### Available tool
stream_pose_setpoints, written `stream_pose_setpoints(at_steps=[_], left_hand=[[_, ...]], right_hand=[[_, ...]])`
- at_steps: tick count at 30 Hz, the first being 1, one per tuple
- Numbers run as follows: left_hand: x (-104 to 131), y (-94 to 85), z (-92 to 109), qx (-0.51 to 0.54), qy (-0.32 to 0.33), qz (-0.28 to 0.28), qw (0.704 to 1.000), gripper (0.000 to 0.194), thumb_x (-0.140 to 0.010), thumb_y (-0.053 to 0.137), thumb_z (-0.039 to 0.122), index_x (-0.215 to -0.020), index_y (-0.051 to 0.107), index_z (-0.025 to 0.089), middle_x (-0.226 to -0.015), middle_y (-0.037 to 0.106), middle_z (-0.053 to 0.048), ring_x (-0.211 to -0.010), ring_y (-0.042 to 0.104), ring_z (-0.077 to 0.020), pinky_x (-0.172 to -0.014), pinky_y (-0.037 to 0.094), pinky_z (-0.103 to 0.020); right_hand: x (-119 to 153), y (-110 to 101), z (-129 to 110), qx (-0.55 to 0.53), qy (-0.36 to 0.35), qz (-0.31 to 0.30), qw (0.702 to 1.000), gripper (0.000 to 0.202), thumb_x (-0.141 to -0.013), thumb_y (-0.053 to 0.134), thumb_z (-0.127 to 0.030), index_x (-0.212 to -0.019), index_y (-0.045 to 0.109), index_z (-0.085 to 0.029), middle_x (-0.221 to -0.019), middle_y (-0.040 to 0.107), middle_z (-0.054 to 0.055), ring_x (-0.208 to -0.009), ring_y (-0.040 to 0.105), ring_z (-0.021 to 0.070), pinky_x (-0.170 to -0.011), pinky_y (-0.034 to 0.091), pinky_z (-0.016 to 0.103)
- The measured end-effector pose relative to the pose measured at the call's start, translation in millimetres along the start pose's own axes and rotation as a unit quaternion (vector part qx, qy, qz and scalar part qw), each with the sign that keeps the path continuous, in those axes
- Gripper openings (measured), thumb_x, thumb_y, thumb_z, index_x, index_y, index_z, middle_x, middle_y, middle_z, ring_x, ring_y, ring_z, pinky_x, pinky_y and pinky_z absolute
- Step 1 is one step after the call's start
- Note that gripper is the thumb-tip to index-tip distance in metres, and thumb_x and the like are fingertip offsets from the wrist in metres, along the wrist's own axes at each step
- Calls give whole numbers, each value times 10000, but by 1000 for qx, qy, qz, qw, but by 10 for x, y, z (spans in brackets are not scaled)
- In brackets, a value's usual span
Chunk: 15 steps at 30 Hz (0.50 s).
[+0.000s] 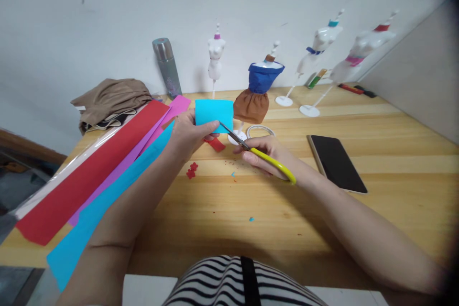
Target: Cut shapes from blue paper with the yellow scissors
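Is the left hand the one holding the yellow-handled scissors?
No, the right hand holds the yellow-handled scissors, while the left hand grips a bright blue piece.

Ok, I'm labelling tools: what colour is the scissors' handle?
The scissors' handle is yellow, seen in the head view.

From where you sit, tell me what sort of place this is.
Probably a small craft workspace: miniature white mannequins stand on a wooden table, long coloured strips lie along its left side, and the right hand holds yellow-handled scissors at a light blue piece.

Left fingers [208,128] partly behind blue paper [214,112]
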<state>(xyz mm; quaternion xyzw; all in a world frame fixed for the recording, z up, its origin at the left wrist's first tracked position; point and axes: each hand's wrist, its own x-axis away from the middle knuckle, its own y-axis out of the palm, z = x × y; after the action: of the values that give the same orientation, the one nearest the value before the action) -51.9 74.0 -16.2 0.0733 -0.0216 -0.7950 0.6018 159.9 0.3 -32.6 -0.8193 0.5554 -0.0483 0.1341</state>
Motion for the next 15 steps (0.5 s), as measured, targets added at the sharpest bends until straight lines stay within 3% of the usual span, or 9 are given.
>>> stream_pose_setpoints(at_steps=[15], left_hand=[[-37, -14, -77, -2, 6, 13, 1000, 331, -605, 952, 345, -736, 715, 155, -696, 703, -13, -650, 634, -146, -619, 545, -264]], right_hand=[[-46, -43, 147, 37, 10, 3, 999, 680, -832, 766, -792, -631, 425, -239, -620, 307, -70, -569, 272, 94, -551, 201, 295]])
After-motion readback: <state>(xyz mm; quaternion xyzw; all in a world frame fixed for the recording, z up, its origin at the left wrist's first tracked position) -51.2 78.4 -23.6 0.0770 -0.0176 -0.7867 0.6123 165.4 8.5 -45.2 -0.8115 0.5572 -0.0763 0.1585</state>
